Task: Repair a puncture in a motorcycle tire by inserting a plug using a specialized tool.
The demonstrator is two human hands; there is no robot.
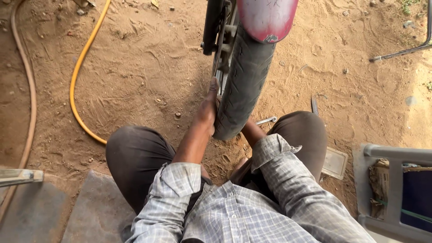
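Sandy ground [135, 67], yellow hose [78, 67], left hand [207, 108] flat against tyre [245, 81], right hand hidden, grip unclear.

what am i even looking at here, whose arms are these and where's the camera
There is no machine here, only a person working with bare hands. The single picture comes from a camera worn on that person's head, looking down, so you see their own checked shirt sleeves, dark trousers and knees from above.

They are crouched on sandy ground in front of a motorcycle wheel, which stands upright under a red mudguard. The left hand is pressed against the left side of the tyre, thumb pointing up. The right hand is hidden behind the tyre; only its forearm shows, so what it holds cannot be told.

On the ground lie a yellow hose, a brownish hose further left, and a metal spanner just right of the tyre. A grey plastic crate sits at the right edge.
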